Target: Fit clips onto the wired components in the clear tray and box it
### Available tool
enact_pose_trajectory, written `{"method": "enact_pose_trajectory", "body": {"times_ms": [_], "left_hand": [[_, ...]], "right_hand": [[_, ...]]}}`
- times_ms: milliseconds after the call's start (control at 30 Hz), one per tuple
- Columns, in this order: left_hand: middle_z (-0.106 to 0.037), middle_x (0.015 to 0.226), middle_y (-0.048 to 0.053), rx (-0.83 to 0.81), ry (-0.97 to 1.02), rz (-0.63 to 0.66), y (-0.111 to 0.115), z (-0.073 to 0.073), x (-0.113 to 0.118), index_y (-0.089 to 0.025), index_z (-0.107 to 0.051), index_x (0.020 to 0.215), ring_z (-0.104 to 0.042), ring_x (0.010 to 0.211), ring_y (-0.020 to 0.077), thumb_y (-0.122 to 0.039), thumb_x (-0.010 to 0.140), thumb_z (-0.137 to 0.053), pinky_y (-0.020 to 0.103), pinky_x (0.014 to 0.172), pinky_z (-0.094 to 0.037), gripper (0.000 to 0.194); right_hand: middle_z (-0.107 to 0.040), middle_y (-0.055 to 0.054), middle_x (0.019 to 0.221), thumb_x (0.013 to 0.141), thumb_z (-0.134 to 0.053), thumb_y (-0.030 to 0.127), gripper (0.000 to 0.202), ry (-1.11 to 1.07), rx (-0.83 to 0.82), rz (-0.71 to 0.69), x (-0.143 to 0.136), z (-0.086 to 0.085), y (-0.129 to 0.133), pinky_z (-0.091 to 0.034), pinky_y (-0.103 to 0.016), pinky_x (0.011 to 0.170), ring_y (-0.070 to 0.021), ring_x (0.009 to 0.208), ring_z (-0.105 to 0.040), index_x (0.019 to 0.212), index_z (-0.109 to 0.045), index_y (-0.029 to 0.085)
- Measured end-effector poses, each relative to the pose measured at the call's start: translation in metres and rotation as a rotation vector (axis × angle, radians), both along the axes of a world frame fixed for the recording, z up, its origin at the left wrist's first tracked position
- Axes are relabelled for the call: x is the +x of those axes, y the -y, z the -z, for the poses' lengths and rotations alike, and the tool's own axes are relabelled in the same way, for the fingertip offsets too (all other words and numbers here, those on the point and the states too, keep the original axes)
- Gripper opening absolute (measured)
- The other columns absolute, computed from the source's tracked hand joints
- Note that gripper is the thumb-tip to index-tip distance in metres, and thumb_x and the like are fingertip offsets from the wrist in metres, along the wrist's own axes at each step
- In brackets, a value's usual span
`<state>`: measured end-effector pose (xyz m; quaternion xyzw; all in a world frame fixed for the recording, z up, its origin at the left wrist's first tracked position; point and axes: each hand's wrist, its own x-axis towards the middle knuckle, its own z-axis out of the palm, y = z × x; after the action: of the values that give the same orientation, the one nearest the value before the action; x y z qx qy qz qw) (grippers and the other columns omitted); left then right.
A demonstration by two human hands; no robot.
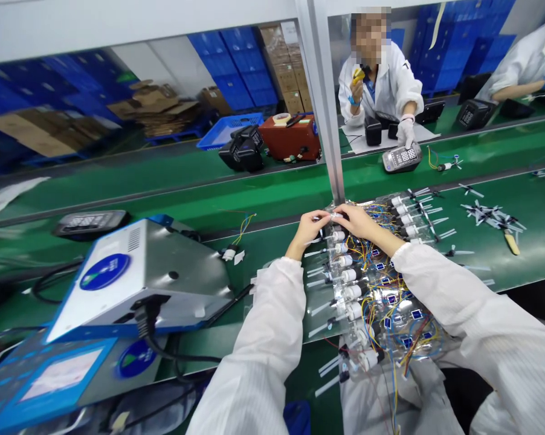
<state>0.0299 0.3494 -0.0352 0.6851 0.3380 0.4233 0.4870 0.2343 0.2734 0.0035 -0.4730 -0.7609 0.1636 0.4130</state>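
Note:
My left hand (309,229) and my right hand (354,220) meet at the far left corner of a clear plastic tray (338,329). Their fingertips pinch a small white cylindrical motor (334,215), mostly hidden by the fingers. Down the tray's left side runs a row of similar white motors (345,260) with strip-shaped blades pointing left. Another row of white motors (406,219) lies on the right, blades outward. Tangled coloured wires (365,249) and small blue-screened boards (392,299) fill the middle, partly under my right forearm.
A metal-cased machine (177,278) with black cables stands at left. Loose blades (490,214) lie right, beside a yellow-handled tool (511,243). A metal post (324,103) rises just beyond my hands. Across the green line, a co-worker's gloved hand (406,132) touches a display device (402,158).

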Motion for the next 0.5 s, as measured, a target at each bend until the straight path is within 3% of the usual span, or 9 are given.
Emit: {"method": "enact_pose_trajectory", "body": {"times_ms": [500], "left_hand": [[-0.076,0.081,0.006,-0.079,0.055,-0.008,0.0093,-0.0051,0.0052,-0.015,-0.080,0.083,-0.065,0.073,0.0171,-0.053,0.069,-0.088,0.030,0.072,-0.052,0.041]], "right_hand": [[-0.078,-0.008,0.104,0.101,-0.064,0.033,0.021,0.054,-0.009,-0.030,-0.0016,-0.0025,0.0021,-0.050,-0.029,0.087,-0.0196,0.094,-0.071,0.110,-0.075,0.017]]}}
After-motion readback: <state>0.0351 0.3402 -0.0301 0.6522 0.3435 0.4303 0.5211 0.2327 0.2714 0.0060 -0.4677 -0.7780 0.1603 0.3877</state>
